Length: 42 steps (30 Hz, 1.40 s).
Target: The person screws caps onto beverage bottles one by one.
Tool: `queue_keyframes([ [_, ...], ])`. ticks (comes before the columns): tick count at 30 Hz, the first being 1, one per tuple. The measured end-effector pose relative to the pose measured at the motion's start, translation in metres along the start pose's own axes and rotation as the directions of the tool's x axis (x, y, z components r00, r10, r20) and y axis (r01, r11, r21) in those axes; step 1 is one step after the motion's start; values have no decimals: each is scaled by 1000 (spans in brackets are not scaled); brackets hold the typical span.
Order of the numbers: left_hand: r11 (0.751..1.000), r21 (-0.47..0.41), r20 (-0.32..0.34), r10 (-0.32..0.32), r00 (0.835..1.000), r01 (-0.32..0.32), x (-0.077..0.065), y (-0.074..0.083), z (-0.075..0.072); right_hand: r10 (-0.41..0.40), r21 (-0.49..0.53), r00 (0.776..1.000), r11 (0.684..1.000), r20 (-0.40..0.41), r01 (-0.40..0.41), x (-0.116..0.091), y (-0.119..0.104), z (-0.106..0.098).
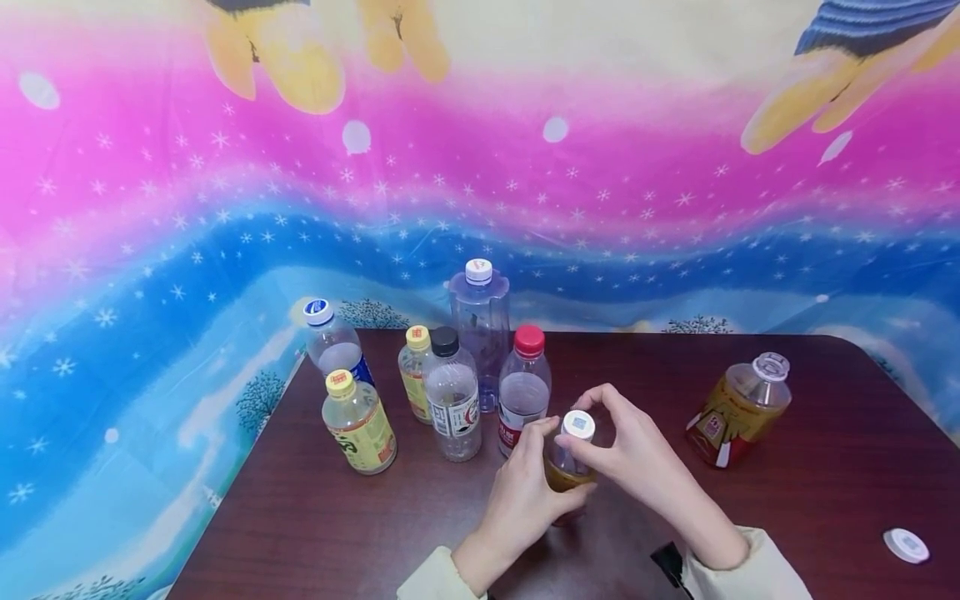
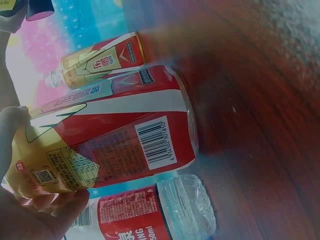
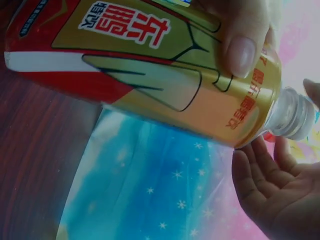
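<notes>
My left hand [image 1: 521, 483] grips the upper part of a drink bottle [image 2: 110, 135] with a gold-and-red label, thumb on one side and fingers on the other. On its neck is a white bottle cap [image 1: 578, 425]. My right hand [image 1: 637, 454] pinches that cap between thumb and index finger. In the right wrist view the same bottle slants across, with my left thumb [image 3: 241, 56] on its shoulder and my right hand's other fingers [image 3: 250, 167] loosely curled beside the neck. A water bottle with a red cap [image 1: 529, 341] stands just behind my left hand.
Another gold-and-red bottle [image 1: 738, 412], without a cap, stands to the right. A loose white cap [image 1: 906, 546] lies near the table's right edge. Several capped bottles stand at the left, including a yellow-capped one [image 1: 360, 437], a black-capped one [image 1: 453, 412] and a tall purple-tinted one [image 1: 480, 312].
</notes>
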<state>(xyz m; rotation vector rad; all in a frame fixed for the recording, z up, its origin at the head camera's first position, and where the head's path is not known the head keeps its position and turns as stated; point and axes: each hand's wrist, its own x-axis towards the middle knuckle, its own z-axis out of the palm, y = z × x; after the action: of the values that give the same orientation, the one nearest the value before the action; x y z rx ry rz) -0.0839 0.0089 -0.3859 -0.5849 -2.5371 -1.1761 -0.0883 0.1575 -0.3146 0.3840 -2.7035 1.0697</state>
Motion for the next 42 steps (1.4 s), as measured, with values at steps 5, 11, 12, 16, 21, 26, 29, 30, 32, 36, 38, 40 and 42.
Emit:
queue_keyframes([
  [5, 1000, 3, 8, -13, 1000, 13, 0, -1, 0, -113, 10, 993, 994, 36, 112, -2, 4, -2],
  [11, 1000, 15, 7, -7, 1000, 7, 0, -2, -1, -154, -1, 987, 988, 49, 154, -3, 5, -12],
  [12, 1000, 16, 7, -3, 1000, 3, 0, -2, -1, -145, -5, 988, 989, 51, 146, -4, 5, -13],
  [16, 1000, 23, -4, 13, 1000, -13, 0, -2, -1, -125, -22, 991, 992, 49, 127, -4, 4, -16],
  [21, 1000, 25, -14, 16, 1000, -16, 0, -2, -1, -120, -41, 993, 992, 23, 121, -2, 4, -15],
  [26, 1000, 25, -11, 17, 1000, -16, 0, -1, 0, -56, -45, 998, 997, -2, 56, -2, 2, -12],
  [29, 1000, 19, -8, 11, 1000, -11, 0, -1, 0, -49, -38, 999, 998, 1, 49, -1, 1, -11],
  [30, 1000, 17, -7, 9, 1000, -9, 0, -1, 0, -58, -34, 998, 998, 7, 59, -1, 2, -11],
  [32, 1000, 16, -3, 7, 1000, -7, 0, -1, 1, -96, -21, 995, 995, 25, 96, -1, 3, -12],
  [36, 1000, 24, -4, 18, 1000, -17, 0, -2, 2, -185, 2, 980, 983, 71, 185, -2, 5, -13],
  [38, 999, 27, -5, 22, 1000, -22, 0, -2, 2, -211, 10, 974, 978, 86, 210, -1, 5, -14],
  [40, 1000, 24, 0, 17, 1000, -17, 0, -2, 2, -215, 19, 972, 977, 98, 214, -1, 5, -15],
  [42, 1000, 17, 9, 6, 1000, -6, 0, -1, 1, -210, 26, 972, 978, 104, 209, -1, 5, -16],
])
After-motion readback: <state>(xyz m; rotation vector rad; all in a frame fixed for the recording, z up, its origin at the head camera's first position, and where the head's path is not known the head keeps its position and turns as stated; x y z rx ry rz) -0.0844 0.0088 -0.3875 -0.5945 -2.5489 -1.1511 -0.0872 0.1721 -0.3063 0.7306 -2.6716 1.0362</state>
